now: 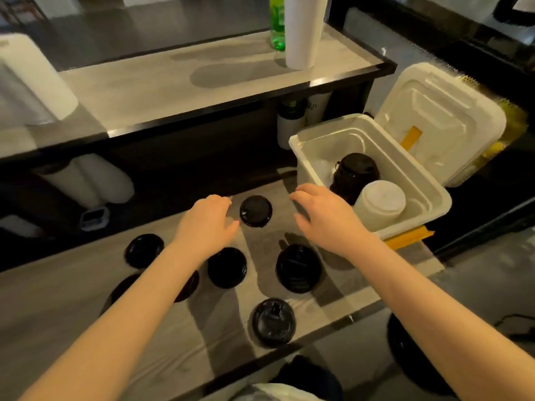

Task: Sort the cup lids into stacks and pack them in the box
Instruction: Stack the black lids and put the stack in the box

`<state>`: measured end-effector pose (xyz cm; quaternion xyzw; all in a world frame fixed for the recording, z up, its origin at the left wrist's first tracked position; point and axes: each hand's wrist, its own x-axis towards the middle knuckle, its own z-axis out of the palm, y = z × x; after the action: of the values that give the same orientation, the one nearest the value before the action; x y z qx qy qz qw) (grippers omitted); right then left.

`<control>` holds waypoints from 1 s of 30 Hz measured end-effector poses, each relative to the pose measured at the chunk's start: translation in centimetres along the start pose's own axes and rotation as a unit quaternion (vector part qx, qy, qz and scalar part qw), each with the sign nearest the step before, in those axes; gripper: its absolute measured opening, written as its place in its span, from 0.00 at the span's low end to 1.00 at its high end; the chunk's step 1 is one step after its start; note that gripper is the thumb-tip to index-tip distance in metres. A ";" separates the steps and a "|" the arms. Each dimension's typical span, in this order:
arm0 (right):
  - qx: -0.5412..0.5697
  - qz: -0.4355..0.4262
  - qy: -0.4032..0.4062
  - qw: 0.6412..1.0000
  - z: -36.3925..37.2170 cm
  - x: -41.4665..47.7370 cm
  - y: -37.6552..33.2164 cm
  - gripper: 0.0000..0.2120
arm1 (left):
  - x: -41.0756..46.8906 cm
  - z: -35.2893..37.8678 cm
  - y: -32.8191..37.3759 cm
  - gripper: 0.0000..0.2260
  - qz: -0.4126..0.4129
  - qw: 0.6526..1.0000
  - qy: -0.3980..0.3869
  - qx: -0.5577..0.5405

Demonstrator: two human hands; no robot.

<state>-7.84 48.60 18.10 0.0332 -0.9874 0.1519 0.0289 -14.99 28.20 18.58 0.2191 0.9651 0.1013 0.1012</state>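
Both hands are empty with fingers spread. The left hand hovers just left of the far lid, its fingertips close to the rim; whether they touch cannot be told. The right hand hangs to the lid's right, apart from it and beside the box wall.

Judgement: the step in hand is picking up the far lid to start or join a stack. It is best done by pinching the rim from opposite sides, lifting it level, then setting it squarely on a lid of matching size so the rims nest. The lids appear to differ in diameter; size should be checked before stacking.

Count on the bench: 6 black lids visible, 1 partly hidden under the left forearm. All lie flat and apart from one another; whether any is already a low stack cannot be told.

Count in the box: 1 stack of black lids, 1 stack of white lids, lying side by side. Its hinged cover stands open.
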 end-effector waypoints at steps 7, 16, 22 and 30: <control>0.029 0.023 -0.077 0.996 8.4 -2.1 -4.8 0.18 | -3.9 6.5 -6.7 0.23 -0.065 0.994 -0.088 -0.006; 0.086 -0.038 -0.106 0.990 17.5 -5.0 -4.7 0.23 | -2.1 15.0 -7.8 0.41 -0.027 0.998 -0.063 0.011; 0.098 -0.115 -0.078 0.985 19.3 -7.6 -4.2 0.32 | -0.8 17.6 -7.6 0.43 -0.012 0.998 0.005 0.069; 0.032 -0.158 -0.034 0.986 21.8 -9.7 -2.7 0.39 | -1.3 18.9 -8.0 0.38 0.010 0.993 0.074 0.089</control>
<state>0.98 39.98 -2.48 0.1947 -0.9648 0.1758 0.0177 -12.50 23.42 -1.27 0.2293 0.9728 0.0319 0.0084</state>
